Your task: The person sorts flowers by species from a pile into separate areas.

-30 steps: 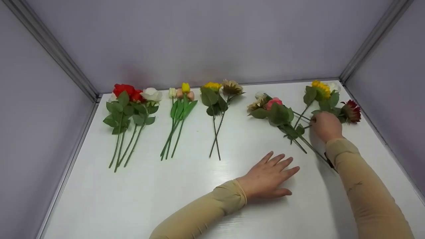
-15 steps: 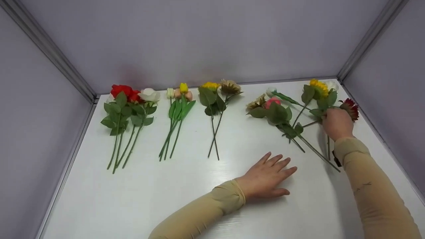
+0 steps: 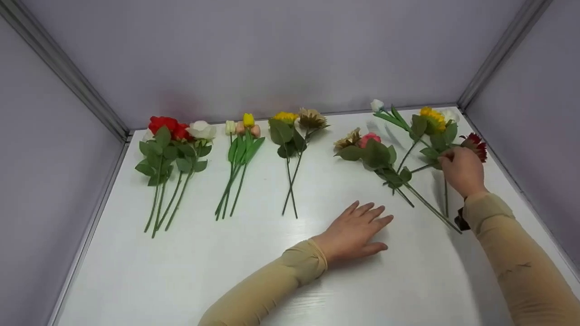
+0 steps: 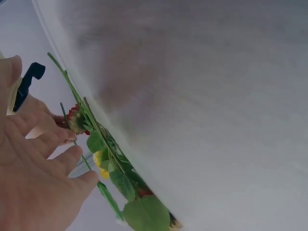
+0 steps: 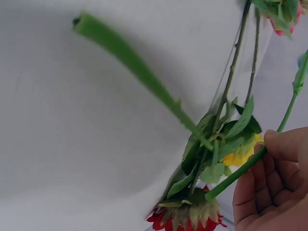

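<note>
Head view shows three sorted bunches; right hand (image 3: 461, 168) fingers pinch a white tulip (image 3: 377, 105) stem, mixed pile (image 3: 376, 154) left; left hand (image 3: 355, 231) flat, fingers spread.

Both my arms are covered in snug tan sleeves that end at the wrists, each cuff edged with a narrow rolled hem. My left hand (image 3: 355, 231) and right hand (image 3: 461, 170) are bare. A dark strap clip sits at my right wrist, and faint dark marks show on that sleeve.
</note>
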Action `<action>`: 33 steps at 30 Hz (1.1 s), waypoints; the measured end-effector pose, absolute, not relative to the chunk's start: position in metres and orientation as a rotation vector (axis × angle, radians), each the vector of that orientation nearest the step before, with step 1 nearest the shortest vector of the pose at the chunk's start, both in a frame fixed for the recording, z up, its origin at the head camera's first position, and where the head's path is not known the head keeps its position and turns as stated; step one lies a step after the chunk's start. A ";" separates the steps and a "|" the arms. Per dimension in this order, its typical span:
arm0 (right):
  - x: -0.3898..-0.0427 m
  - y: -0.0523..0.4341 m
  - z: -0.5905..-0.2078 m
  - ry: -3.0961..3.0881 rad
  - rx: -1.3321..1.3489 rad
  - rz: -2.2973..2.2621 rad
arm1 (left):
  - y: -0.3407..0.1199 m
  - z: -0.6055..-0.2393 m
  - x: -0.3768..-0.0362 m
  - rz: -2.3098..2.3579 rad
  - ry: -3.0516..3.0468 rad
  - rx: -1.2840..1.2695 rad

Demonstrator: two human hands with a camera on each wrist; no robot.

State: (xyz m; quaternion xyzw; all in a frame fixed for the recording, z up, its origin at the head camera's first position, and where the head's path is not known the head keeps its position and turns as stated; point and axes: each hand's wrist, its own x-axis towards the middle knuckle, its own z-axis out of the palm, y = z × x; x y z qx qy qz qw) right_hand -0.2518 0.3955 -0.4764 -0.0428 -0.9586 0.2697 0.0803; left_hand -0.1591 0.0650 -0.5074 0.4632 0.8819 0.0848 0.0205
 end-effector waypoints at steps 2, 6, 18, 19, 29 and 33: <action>-0.246 0.386 -0.472 -2.874 -0.148 0.906 | 0.062 -0.504 -0.166 0.375 2.745 1.367; -0.234 0.357 -0.466 -2.887 -0.165 1.173 | 0.052 -0.495 -0.183 0.794 2.737 1.105; -0.204 0.217 -0.488 -2.663 -0.126 2.004 | 0.009 -0.474 -0.236 2.202 1.975 0.091; -0.201 0.206 -0.491 -2.640 -0.118 2.048 | 0.006 -0.473 -0.238 2.252 1.931 0.059; -0.185 0.134 -0.505 -2.459 -0.162 2.328 | -0.022 -0.472 -0.238 2.412 1.840 -0.147; -0.179 0.121 -0.509 -2.432 -0.173 2.414 | -0.034 -0.472 -0.238 2.386 1.859 -0.136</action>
